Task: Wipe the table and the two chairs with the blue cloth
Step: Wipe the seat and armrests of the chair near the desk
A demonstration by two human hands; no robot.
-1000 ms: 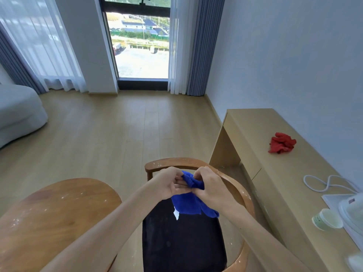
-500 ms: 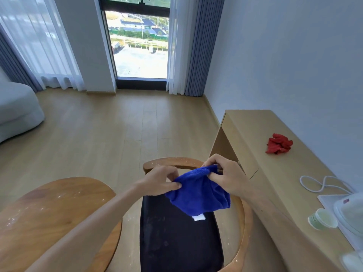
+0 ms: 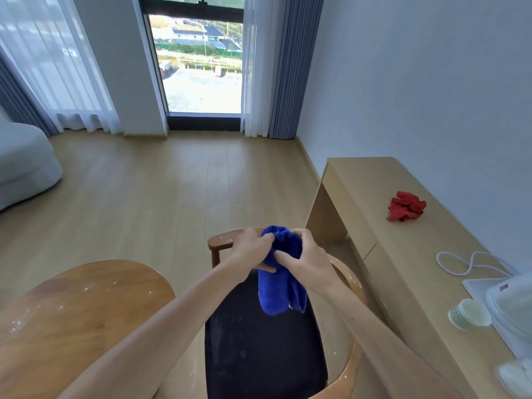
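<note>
Both hands hold the blue cloth (image 3: 280, 277) in the air above a chair. My left hand (image 3: 252, 250) grips its upper left part and my right hand (image 3: 305, 256) presses on its upper right, fingers across the fold. The cloth is folded and hangs down in a long bundle. The chair (image 3: 259, 355) below has a black seat and a curved wooden backrest, with pale specks on the seat. A round wooden table (image 3: 72, 312), dusted with white specks, stands at the lower left. Only one chair is in view.
A long light-wood desk (image 3: 403, 254) runs along the right wall, bearing a red cloth (image 3: 406, 206), a white cable (image 3: 466, 263), a paper cup (image 3: 469, 314) and a white appliance (image 3: 512, 306). A grey sofa (image 3: 23, 165) is at the left. Bare wooden floor lies ahead towards the window.
The cloth, spread open between my hands half a second ago, is now folded together into a hanging bundle. My hands have come closer together and the view has shifted slightly.
</note>
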